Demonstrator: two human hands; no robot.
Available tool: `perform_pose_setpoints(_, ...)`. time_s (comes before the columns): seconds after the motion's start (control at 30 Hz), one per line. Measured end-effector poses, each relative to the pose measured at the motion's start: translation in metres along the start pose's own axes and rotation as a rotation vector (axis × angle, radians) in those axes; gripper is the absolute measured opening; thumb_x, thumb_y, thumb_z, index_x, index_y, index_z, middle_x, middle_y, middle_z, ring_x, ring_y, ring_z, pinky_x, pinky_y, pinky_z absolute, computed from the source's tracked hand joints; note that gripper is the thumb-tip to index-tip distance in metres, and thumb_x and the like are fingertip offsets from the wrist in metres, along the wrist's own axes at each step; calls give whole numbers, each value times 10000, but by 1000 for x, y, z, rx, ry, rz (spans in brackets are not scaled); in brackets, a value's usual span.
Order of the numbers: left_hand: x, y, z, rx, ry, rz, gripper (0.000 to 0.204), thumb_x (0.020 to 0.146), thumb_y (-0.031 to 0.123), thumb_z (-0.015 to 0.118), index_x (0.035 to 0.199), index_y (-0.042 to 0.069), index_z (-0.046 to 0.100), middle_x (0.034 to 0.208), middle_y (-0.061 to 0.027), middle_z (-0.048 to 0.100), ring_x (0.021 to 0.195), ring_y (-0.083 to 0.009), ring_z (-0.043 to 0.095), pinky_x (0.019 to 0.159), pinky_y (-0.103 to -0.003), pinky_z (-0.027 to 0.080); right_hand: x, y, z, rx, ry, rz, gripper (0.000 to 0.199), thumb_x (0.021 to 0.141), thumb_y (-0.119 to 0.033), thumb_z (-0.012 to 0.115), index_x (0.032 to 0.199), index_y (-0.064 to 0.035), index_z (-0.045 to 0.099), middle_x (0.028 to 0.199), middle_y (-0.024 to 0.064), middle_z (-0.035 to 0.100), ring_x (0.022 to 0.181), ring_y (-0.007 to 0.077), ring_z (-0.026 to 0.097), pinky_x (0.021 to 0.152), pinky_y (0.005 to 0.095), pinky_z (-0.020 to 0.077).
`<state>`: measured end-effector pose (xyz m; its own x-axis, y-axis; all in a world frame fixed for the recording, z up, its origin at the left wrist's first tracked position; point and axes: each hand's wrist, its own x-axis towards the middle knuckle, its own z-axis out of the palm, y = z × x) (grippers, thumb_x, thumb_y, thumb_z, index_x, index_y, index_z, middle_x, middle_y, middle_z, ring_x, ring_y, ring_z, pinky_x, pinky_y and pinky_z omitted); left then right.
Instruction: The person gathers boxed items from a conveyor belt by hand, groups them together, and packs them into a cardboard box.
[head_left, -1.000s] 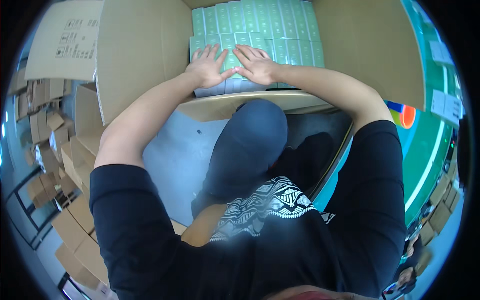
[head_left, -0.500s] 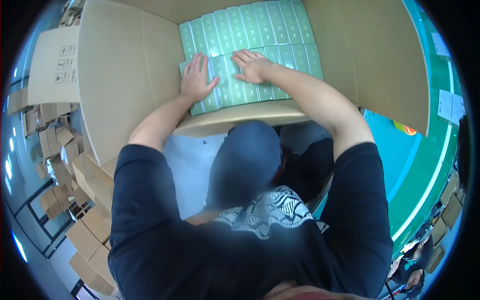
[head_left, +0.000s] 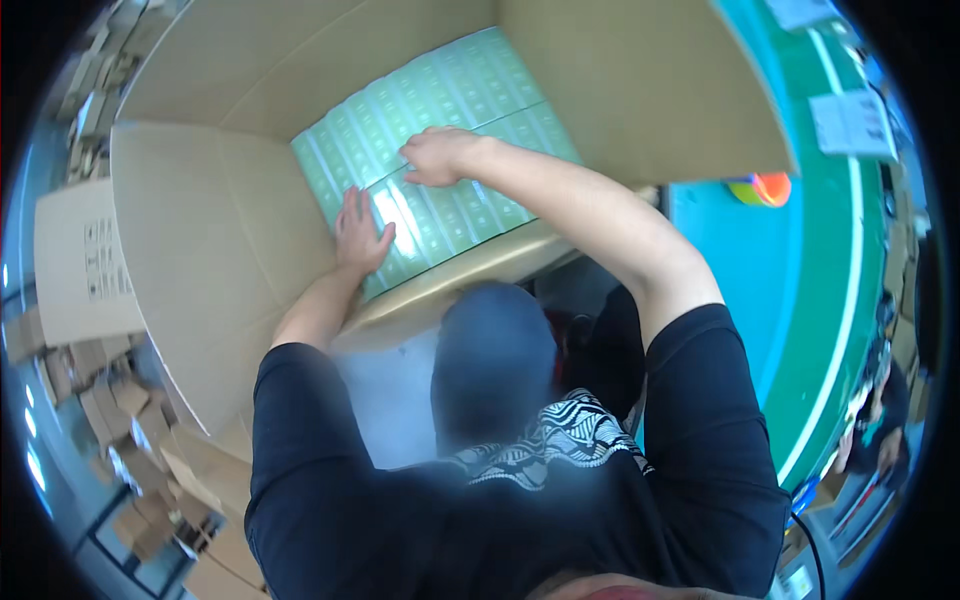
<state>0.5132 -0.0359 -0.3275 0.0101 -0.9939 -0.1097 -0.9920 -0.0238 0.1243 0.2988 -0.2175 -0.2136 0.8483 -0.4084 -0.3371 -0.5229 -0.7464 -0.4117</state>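
Observation:
Two rows of slim pale green boxes point(head_left: 460, 90) stand packed side by side inside a large open cardboard carton point(head_left: 640, 80). My left hand point(head_left: 362, 235) is open on the near row at its left end, fingers stretched out and thumb apart. Farther in, my right hand point(head_left: 442, 157) rests over the seam between the rows, its fingers slightly bent and the thumb apart. It holds nothing that I can see. My palms and forearm hide some of the box tops beneath them.
Tall carton flaps point(head_left: 180, 240) rise at the left, and the near flap point(head_left: 450, 272) bends toward me. A green and teal surface point(head_left: 740, 290) lies at the right, bearing an orange and yellow round item point(head_left: 770, 189). Stacked brown cartons point(head_left: 115, 410) fill the left side.
My view has turned, so the carton and box rows now appear tilted. My right hand has shifted toward the seam between the rows, its fingers more bent. The left hand stays on the near row.

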Motion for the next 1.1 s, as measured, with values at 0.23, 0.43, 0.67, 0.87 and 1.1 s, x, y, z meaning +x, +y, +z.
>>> perform_pose_setpoints(0.23,63,16,-55,291,-593,104,736,925,513,448,1408,-42,420,1496,-277,344,1427,-356,307,1173,-503,181,-215,-87,-85,433,488,-190,251,956,-277,595,898,-39,649,753,174,647,708,324,642,652,413,499)
perform_pose_setpoints(0.43,97,253,-203,-674,-154,260,442,981,375,475,848,-13,642,703,-118,648,635,-218,624,610,-359,490,-441,-53,-8,338,864,408,476,970,-349,571,612,-35,587,555,173,524,501,323,544,487,420,403)
perform_pose_setpoints(0.67,-54,473,-265,-843,-9,1098,346,924,209,637,667,0,538,555,-147,462,458,-186,453,469,-355,367,-559,-34,89,272,1218,801,464,954,-351,581,604,-48,554,578,197,527,493,344,528,472,438,380)
perform_pose_setpoints(0.87,-88,524,-205,-817,21,1369,328,886,201,644,614,70,514,565,-123,542,511,-311,578,472,-430,441,-555,-46,86,367,1427,578,236,909,-279,641,831,-58,672,763,115,645,654,211,610,566,340,448)
perform_pose_setpoints(1.1,-64,526,-217,-816,157,1334,377,863,176,661,557,69,469,531,-130,463,453,-297,491,438,-415,367,-656,-165,-45,-100,1843,-73,819,821,-536,699,1414,-35,436,1239,144,576,1119,275,543,909,432,477)
